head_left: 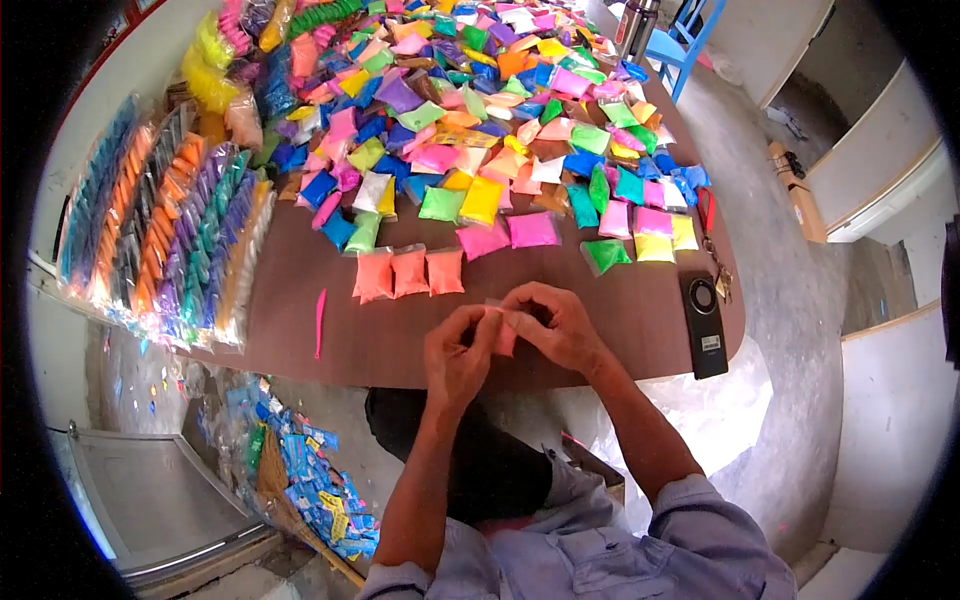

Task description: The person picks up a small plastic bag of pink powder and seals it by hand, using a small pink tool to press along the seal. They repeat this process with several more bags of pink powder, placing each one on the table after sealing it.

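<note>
I see bright, even daylight on the table (300, 300), soft shadows. Around it, fisheye bending and black corners.

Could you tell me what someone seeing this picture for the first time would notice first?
Most striking is the heap of small coloured powder packets covering the far half of the brown table, in pink, green, blue, yellow and orange. At the near edge, the left hand and right hand together pinch one small pink packet, with three orange-pink packets lined up just beyond. Long strips of bagged colours hang along the table's left side.
</note>
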The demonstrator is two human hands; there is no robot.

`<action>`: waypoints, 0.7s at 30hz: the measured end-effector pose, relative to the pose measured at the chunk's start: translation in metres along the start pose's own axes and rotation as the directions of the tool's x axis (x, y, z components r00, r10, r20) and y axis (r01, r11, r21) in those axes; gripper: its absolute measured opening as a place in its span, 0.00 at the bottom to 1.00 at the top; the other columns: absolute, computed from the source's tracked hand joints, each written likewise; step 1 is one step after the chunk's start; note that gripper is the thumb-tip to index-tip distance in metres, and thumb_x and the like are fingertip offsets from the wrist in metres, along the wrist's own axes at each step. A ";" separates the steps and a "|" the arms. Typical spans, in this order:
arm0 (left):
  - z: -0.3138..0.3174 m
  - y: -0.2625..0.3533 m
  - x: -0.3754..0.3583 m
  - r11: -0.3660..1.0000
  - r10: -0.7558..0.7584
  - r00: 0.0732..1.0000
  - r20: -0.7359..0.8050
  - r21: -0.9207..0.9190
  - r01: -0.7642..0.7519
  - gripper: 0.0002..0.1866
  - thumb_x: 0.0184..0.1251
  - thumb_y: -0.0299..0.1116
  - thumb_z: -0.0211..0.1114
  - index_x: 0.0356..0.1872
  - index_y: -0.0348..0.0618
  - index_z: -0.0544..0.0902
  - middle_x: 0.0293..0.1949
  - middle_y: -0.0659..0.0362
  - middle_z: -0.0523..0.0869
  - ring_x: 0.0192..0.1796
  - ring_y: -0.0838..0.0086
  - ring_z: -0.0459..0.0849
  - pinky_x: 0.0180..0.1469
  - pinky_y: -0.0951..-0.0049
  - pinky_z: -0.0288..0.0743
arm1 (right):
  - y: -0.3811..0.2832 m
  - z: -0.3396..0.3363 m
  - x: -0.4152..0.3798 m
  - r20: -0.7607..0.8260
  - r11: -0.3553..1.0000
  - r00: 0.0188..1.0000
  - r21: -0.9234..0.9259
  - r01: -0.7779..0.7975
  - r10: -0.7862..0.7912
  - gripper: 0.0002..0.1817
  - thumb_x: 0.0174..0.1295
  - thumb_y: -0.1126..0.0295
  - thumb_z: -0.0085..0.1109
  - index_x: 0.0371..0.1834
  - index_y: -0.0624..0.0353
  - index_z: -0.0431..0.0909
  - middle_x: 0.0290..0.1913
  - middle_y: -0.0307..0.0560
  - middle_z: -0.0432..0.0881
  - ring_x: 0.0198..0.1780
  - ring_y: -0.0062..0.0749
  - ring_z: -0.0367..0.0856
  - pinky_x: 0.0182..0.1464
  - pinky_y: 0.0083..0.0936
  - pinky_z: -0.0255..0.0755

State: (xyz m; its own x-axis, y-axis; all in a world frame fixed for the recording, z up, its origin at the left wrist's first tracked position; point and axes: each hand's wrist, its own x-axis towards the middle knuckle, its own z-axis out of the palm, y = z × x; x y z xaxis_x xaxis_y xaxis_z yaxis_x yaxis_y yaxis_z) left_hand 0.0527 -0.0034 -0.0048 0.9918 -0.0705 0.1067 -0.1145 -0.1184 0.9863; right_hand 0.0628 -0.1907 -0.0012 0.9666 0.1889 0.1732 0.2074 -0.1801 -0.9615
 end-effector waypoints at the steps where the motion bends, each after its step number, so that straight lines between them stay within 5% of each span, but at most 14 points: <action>1: 0.000 -0.001 0.000 0.999 0.027 1.000 0.000 0.025 -0.027 0.09 0.78 0.31 0.70 0.48 0.35 0.90 0.36 0.62 0.90 0.38 0.83 0.83 0.42 0.79 0.77 | 0.001 0.000 0.000 -0.002 1.000 1.000 0.016 -0.010 0.010 0.08 0.70 0.72 0.67 0.49 0.62 0.85 0.40 0.44 0.88 0.40 0.23 0.83 0.44 0.26 0.80; 9: 0.007 0.005 0.001 0.999 0.027 0.995 -0.096 0.034 -0.024 0.10 0.77 0.31 0.71 0.49 0.34 0.89 0.37 0.61 0.90 0.41 0.80 0.85 0.44 0.77 0.79 | 0.001 0.003 0.002 -0.053 1.000 0.998 0.008 -0.014 0.014 0.07 0.70 0.74 0.66 0.47 0.64 0.85 0.41 0.47 0.88 0.42 0.27 0.85 0.45 0.28 0.80; 14: 0.002 -0.004 -0.005 0.996 0.022 0.969 -0.248 -0.076 -0.042 0.13 0.77 0.33 0.71 0.55 0.35 0.86 0.44 0.59 0.90 0.44 0.78 0.86 0.47 0.75 0.81 | 0.013 0.008 0.004 -0.049 0.979 0.991 -0.167 0.117 -0.127 0.10 0.67 0.76 0.68 0.50 0.63 0.85 0.45 0.53 0.89 0.45 0.43 0.89 0.49 0.33 0.82; 18: -0.013 0.008 -0.018 0.993 0.121 0.931 -0.345 0.054 -0.109 0.14 0.77 0.33 0.71 0.56 0.37 0.86 0.47 0.56 0.90 0.45 0.75 0.87 0.49 0.72 0.82 | 0.007 0.017 0.004 -0.166 0.944 0.951 -0.250 0.216 -0.262 0.11 0.67 0.78 0.69 0.52 0.60 0.87 0.49 0.51 0.86 0.44 0.35 0.88 0.44 0.28 0.82; 20: -0.035 0.005 -0.026 0.962 0.199 0.894 -0.401 0.252 -0.101 0.14 0.76 0.33 0.71 0.56 0.38 0.87 0.47 0.55 0.91 0.45 0.70 0.89 0.49 0.71 0.82 | -0.004 0.016 0.001 -0.299 0.893 0.890 -0.396 0.214 -0.346 0.14 0.62 0.75 0.73 0.51 0.59 0.87 0.53 0.54 0.86 0.54 0.51 0.86 0.55 0.41 0.83; 21: -0.049 0.003 -0.029 0.961 0.198 0.897 -0.395 0.258 -0.098 0.14 0.76 0.33 0.71 0.56 0.38 0.87 0.47 0.55 0.91 0.45 0.70 0.89 0.49 0.71 0.82 | -0.004 0.016 -0.001 -0.305 0.897 0.890 -0.391 0.208 -0.340 0.14 0.62 0.75 0.73 0.51 0.59 0.87 0.53 0.54 0.86 0.54 0.51 0.86 0.55 0.41 0.83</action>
State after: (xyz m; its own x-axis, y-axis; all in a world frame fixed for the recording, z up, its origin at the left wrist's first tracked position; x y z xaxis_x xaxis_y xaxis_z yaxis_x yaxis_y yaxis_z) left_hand 0.0265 0.0464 0.0010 0.8897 0.3045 0.3402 -0.2222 -0.3623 0.9052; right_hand 0.0588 -0.1747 -0.0011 0.8354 -0.0656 0.5457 0.4461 -0.4992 -0.7429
